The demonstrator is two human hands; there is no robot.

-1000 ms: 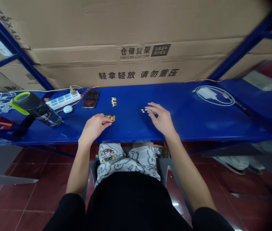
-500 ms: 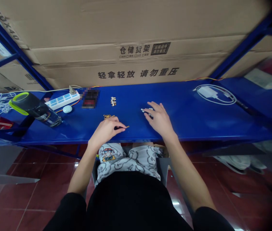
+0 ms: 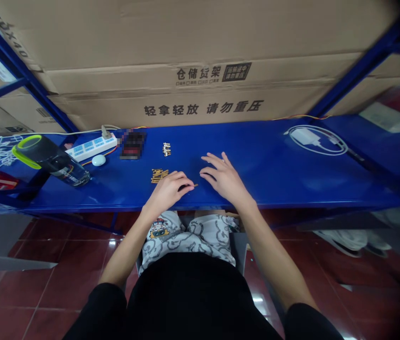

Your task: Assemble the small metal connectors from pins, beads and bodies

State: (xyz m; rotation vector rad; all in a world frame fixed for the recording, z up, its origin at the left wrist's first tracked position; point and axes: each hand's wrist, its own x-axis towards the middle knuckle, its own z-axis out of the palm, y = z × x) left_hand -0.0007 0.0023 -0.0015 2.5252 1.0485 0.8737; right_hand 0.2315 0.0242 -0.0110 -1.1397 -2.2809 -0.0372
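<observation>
My left hand [image 3: 169,189] rests on the blue shelf [image 3: 277,174], fingers curled and pinched on a small brown pin whose tip [image 3: 195,185] pokes out to the right. Just behind it lies a little pile of brown pins [image 3: 158,175]. My right hand [image 3: 221,177] hovers close beside the left, fingers spread but bent; thumb and forefinger may pinch a small white piece, which I cannot make out. Farther back sits a small cluster of pale pieces [image 3: 166,149].
At the shelf's left stand a dark bottle with a green rim [image 3: 49,160], a white power strip [image 3: 91,147], a pale round object [image 3: 98,160] and a dark blurred device [image 3: 132,144]. A coiled white charger [image 3: 313,139] lies far right. Cardboard boxes [image 3: 200,89] fill the back.
My left hand lifted a pin from the brown pile and carried it right. My right hand slid left from the white pieces toward it; the hands now nearly meet.
</observation>
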